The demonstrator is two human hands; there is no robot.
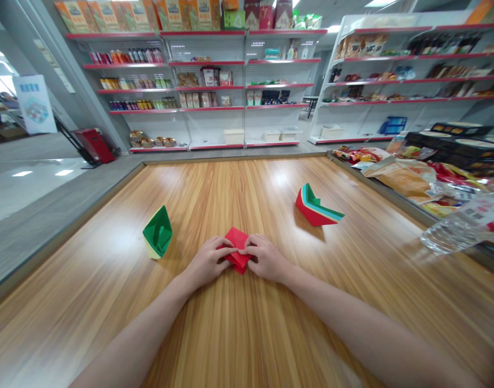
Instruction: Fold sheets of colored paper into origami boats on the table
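A piece of folded red paper (pixel 237 237) is between my two hands, near the middle of the wooden table (pixel 214 345). My left hand (pixel 212 257) pinches its left side, fingertips bent over the top. On the right side, my right hand (pixel 263 257) grips the paper the same way, with the fingertips of both hands almost meeting over the centre. Fingers hide part of the folds. Left of my hands stands a green and yellow paper boat (pixel 158 233). Farther back on the right, a tilted paper boat (pixel 317 207) shows red, yellow, blue and green layers.
A clear plastic bottle (pixel 459 223) lies at the table's right side. Beyond the right edge are snack packets (pixel 412 175) and black boxes (pixel 457 143). Stocked shelves (pixel 206 86) stand behind the table, and a red hand truck (pixel 94 144) is on the floor at left.
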